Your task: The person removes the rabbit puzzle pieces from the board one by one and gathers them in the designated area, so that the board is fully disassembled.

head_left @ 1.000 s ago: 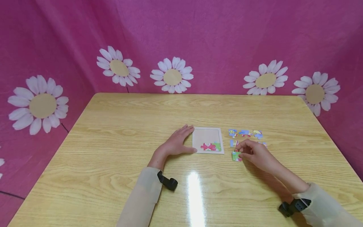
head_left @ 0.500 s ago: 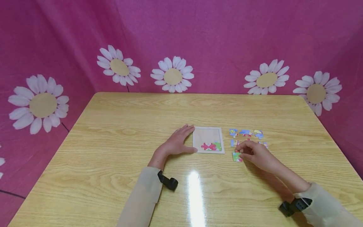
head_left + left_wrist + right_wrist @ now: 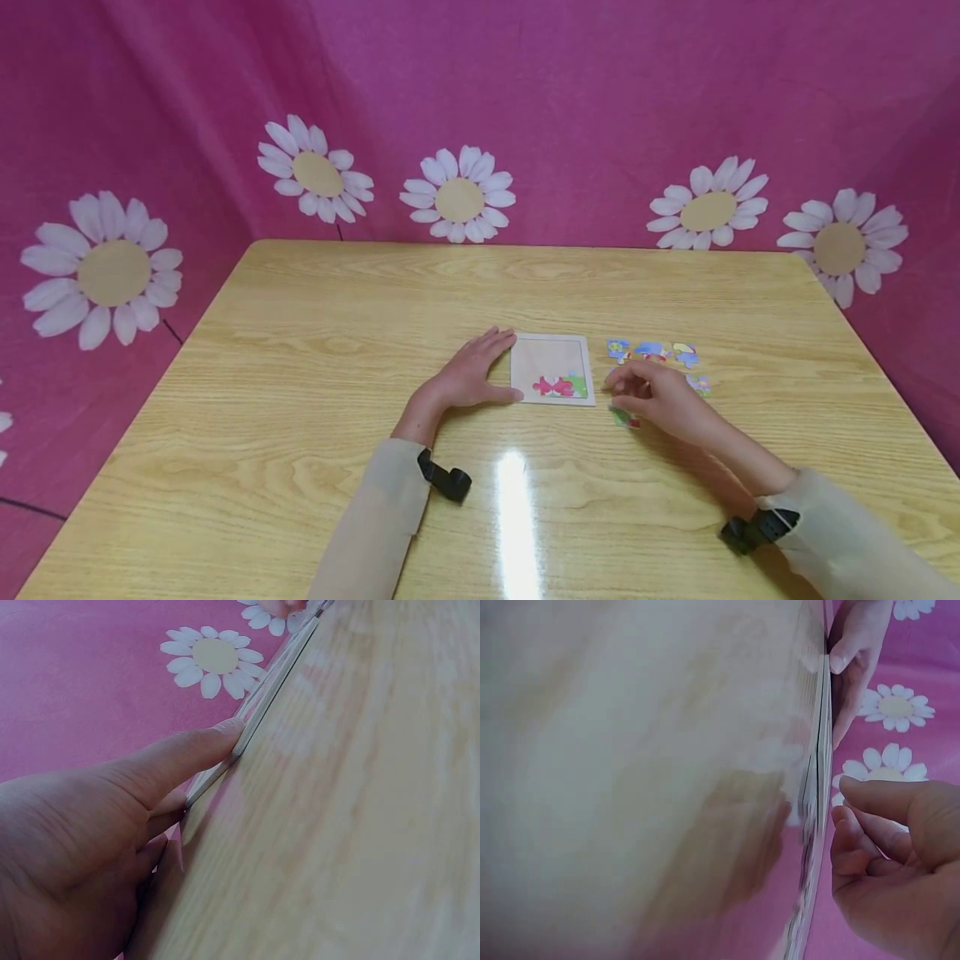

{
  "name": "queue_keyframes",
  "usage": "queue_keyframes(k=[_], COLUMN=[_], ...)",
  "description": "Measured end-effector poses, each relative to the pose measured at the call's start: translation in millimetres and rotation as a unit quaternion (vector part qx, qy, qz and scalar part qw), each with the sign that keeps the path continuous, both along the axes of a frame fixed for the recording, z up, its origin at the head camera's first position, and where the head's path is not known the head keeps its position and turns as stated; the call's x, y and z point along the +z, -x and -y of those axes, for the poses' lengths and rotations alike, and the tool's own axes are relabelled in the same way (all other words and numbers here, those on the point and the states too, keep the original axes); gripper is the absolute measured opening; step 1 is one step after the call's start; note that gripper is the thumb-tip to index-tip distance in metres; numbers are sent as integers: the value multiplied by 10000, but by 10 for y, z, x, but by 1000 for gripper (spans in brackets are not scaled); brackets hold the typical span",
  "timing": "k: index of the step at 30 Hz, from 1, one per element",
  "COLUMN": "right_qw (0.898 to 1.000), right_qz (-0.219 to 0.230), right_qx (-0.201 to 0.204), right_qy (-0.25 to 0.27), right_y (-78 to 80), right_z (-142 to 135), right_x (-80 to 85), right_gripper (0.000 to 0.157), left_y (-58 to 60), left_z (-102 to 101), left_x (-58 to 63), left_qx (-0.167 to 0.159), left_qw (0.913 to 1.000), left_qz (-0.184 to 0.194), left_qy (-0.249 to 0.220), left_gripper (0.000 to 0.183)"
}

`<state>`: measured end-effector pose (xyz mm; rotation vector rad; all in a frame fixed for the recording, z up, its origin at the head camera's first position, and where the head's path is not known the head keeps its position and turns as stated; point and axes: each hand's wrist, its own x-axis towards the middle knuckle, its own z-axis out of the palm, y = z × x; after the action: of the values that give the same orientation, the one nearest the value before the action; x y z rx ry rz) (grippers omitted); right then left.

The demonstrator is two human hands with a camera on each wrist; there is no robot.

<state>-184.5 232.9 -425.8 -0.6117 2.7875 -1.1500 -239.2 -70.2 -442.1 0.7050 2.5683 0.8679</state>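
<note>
My left hand (image 3: 474,372) rests against the left side of a square puzzle tray (image 3: 547,337), fingers at its far corner and thumb at its near corner. The left wrist view shows the thumb (image 3: 202,754) lying straight along the tray's edge. Joined red and green puzzle pieces (image 3: 555,386) lie in the tray's lower right. Above the loose pieces to the right hovers my right hand (image 3: 667,400), its fingers loosely bent. A green puzzle piece (image 3: 624,418) lies partly under its thumb. In the right wrist view I see nothing between thumb and forefinger of this hand (image 3: 907,855).
Beyond the right hand lie loose pieces: one blue with a yellow flower (image 3: 618,347), one blue and red (image 3: 651,349), one blue and yellow (image 3: 686,354) and a purplish one (image 3: 699,384). Others are partly hidden. The wooden table (image 3: 375,292) meets a pink flowered cloth (image 3: 570,125).
My right hand stays at the green piece at first, then shifts a little left and up over the loose pieces, while that piece stays nearly in place. My left hand holds still at the tray.
</note>
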Motion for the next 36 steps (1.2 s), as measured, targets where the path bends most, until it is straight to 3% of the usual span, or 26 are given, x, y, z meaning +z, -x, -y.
queue_keyframes(k=[7, 22, 36], right_qw=[9993, 9958, 9925], right_qz=[288, 395, 523], right_qx=[208, 779, 927], right_qy=[-111, -290, -609], right_y=[131, 325, 350], right_z=[245, 511, 573], right_x=[-2, -15, -1], right_gripper=[18, 18, 15], left_y=[-12, -6, -4], left_z=[-6, -15, 1], left_x=[11, 19, 2], left_qx=[-17, -13, -42], left_qw=[10000, 10000, 9999], left_qz=[-25, -29, -129], left_qy=[-35, 17, 8], left_gripper=[89, 89, 89])
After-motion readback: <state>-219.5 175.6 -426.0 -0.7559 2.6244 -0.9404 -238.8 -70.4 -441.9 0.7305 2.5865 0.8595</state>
